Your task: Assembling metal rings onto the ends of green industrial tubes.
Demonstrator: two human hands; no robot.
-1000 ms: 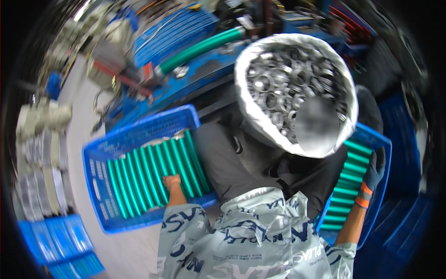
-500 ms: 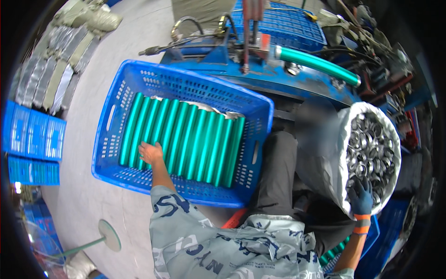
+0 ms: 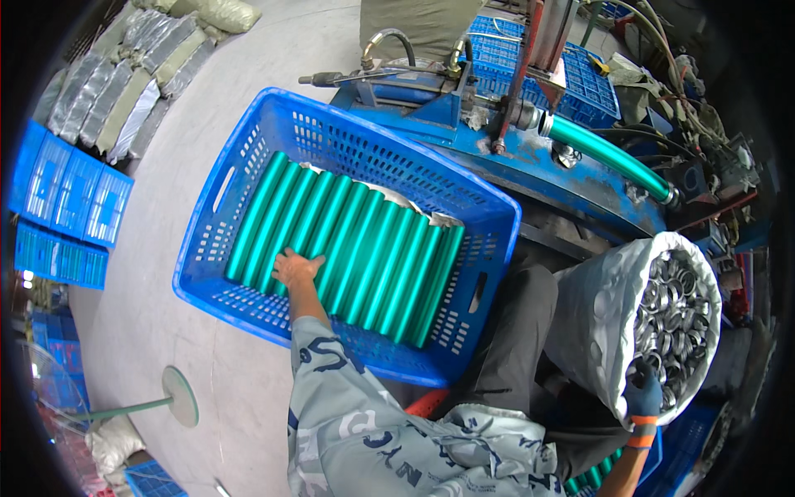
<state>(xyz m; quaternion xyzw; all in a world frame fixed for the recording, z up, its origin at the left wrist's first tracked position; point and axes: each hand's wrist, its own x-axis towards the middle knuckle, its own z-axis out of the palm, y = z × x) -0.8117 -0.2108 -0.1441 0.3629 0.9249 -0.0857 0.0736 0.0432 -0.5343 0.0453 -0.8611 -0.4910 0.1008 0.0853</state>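
Note:
A blue plastic crate holds a row of shiny green tubes lying side by side. My bare left hand rests on the tubes left of the middle, open, fingers spread. At the right, a white sack is full of loose silver metal rings. My right hand, in a dark blue glove with an orange cuff, is in the near side of the sack's mouth. Its fingers curl together among the rings; what they hold is hidden.
Beyond the crate stands a blue machine bench, with another green tube set along it. Stacked blue crates and grey bundles line the left side. A round-topped stand is at the lower left.
The view has shifted, so the scene sits differently in the picture. My left hand has slid slightly right over the tubes. My right hand's fingers, spread over the rings before, have curled in.

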